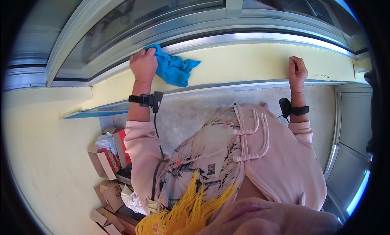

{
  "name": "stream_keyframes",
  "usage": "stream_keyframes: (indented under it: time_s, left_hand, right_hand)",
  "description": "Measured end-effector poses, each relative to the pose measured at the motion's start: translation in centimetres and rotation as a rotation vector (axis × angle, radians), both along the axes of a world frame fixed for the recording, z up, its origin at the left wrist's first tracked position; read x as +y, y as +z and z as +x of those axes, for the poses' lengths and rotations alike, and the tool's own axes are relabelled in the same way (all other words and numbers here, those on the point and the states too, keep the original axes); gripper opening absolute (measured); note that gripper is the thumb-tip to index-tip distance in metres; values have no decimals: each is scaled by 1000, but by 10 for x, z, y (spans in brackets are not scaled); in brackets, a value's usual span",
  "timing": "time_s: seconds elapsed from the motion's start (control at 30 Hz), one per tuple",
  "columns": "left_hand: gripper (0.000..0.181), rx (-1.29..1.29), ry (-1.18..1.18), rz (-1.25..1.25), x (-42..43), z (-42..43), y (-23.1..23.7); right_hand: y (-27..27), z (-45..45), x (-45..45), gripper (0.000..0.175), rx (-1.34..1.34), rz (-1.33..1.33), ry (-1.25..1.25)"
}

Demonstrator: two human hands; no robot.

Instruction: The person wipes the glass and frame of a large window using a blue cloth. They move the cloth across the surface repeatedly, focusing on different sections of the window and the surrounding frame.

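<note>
My left hand (143,65) grips a bright blue cloth (175,68), pressing one end against the metal window frame. The loose part of the cloth drapes over the pale yellow windowsill (243,59). Farther right, my right hand (298,71) is over the sill with its fingers curled in, and nothing shows in it. Both wrists carry black straps with small devices, and a cable runs down from the left one.
Sliding window panes (146,18) rise behind the sill in an aluminium frame (259,38). Open cardboard boxes (105,165) and plastic bags stand low at the left by the wall. A grey panelled door (353,119) is at the right. Yellow fringe (189,210) hangs before my chest.
</note>
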State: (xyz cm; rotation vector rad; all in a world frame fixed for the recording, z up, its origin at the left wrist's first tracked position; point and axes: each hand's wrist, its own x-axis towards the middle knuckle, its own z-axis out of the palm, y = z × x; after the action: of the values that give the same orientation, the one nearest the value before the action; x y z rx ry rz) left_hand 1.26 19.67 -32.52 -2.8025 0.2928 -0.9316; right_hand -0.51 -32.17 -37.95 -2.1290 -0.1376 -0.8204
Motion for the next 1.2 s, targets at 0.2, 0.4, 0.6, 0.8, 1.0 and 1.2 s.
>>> stream_keyframes:
  time_s: [0.2,0.4,0.6,0.8,1.0,1.2]
  left_hand:
    - [15,-22,261,72,114,-21,-11]
    - [11,52,600,-7,160,-30,-18]
    - [12,74,505,-63,91,-3,-15]
    - [9,63,329,-46,-29,7,-5]
    - [8,135,150,-22,-150,24,6]
    - [8,182,-47,-99,-261,45,14]
  right_hand:
    - [-3,2,1,7,-21,-103,-91]
    - [-3,2,1,8,-46,-92,-102]
    - [4,0,4,9,-34,-39,-46]
    - [10,-4,4,10,-51,-25,20]
    - [13,-6,1,11,-85,11,120]
    - [12,-8,-5,8,-107,20,172]
